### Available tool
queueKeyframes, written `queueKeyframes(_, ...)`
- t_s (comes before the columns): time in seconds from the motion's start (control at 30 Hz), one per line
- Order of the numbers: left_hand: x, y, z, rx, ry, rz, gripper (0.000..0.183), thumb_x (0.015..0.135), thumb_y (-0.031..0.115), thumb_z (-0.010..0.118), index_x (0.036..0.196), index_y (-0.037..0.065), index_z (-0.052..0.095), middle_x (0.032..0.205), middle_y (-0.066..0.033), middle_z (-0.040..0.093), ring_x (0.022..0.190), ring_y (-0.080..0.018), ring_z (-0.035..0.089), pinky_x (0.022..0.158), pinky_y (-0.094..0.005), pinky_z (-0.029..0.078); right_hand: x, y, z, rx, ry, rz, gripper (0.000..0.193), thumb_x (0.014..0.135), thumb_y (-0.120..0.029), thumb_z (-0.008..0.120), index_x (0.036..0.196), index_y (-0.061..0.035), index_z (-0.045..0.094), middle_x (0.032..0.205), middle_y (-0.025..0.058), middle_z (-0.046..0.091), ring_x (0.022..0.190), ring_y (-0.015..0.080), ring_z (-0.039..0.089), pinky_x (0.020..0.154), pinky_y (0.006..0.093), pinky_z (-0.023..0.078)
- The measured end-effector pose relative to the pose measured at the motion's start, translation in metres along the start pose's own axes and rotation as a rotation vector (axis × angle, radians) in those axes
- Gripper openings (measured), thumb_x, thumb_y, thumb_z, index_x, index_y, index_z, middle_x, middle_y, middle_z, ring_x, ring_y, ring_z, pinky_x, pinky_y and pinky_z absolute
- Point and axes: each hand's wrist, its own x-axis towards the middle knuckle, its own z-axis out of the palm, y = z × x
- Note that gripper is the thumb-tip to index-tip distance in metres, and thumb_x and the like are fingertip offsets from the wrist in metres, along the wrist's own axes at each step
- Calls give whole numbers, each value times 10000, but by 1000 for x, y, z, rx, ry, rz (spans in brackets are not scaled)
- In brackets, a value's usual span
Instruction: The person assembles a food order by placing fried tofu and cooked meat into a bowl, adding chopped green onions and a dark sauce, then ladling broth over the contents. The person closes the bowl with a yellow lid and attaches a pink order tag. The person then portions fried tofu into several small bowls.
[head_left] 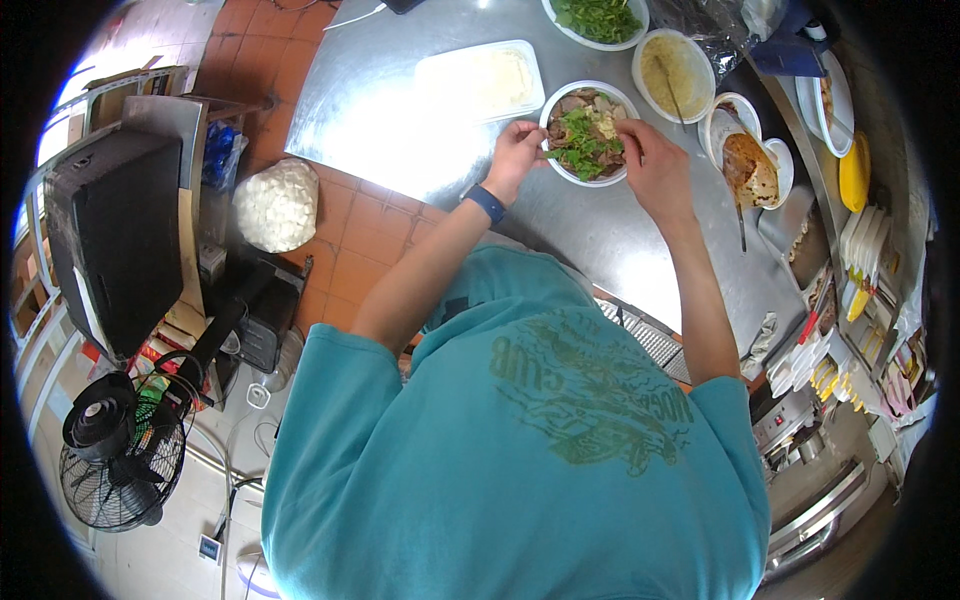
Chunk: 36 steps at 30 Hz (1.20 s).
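Note:
A round white bowl [590,184] sits on the steel table, holding sliced meat [575,104], chopped green herbs [585,150] and pale minced garlic [604,122]. At its left rim, the bent fingers of my left hand [516,156] close on the edge; a dark band is round that wrist. My right hand [657,167] grips the opposite rim, its fingertips reaching just over the food. Left of the bowl lies a white rectangular tray [440,85] of pale minced food. Beyond are a bowl of green leaves [597,18] and a tub of yellowish paste [660,75] with a spoon in it.
To the right stand a container of reddish-brown sauce [748,168] and a metal pan [785,235]. Stacked white and yellow lids [862,250] fill the right side. On the left are a black box [120,225], a fan [122,450] and a bag of white pieces [275,205] on orange tiles.

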Motion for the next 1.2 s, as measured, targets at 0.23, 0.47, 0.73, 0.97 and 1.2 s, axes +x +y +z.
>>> queueKeyframes(0.23, -8, -7, 5, 0, 78, 144, 138, 975, 115, 611, 1087, 47, 569, 961, -46, 601, 876, -148, 621, 749, -314, 585, -2, -2, 4, -55, -50, -88, 284, 917, -37, 544, 1179, -75, 649, 1131, 158, 694, 1016, 352, 663, 854, 451, 529)
queueKeyframes(0.47, -46, 1, 8, 756, 183, 694, 294, 816, 0, 675, 1094, 28, 583, 931, -115, 595, 833, -253, 642, 687, -392, 544, 7, -1, 0, -96, -167, -103, 274, 907, -120, 591, 1176, -85, 632, 1158, 161, 669, 992, 382, 653, 829, 473, 525)
queueKeyframes(0.73, -37, 15, 10, 939, 91, 880, 130, 809, -19, 658, 923, 41, 673, 898, -130, 656, 745, -300, 667, 677, -383, 550, 137, 23, 8, -294, 159, -75, 206, 908, -162, 674, 1096, -83, 704, 942, 90, 734, 851, 263, 707, 748, 351, 543)
queueKeyframes(0.97, -20, 37, 38, 914, 70, 1032, 191, 804, -54, 615, 952, 40, 691, 905, -124, 675, 780, -318, 662, 709, -397, 553, 228, 61, 50, -256, 251, -81, 456, 788, -183, 725, 1210, -31, 645, 1145, 259, 670, 1103, 418, 624, 942, 472, 505)
queueKeyframes(1.2, -32, 48, 34, 930, 130, 1034, 317, 771, -87, 538, 1012, 46, 696, 948, -151, 677, 839, -344, 657, 765, -425, 548, 222, 87, 48, -69, 341, 104, 447, 787, -196, 730, 1198, -33, 668, 1075, 224, 708, 1011, 427, 660, 879, 465, 526)
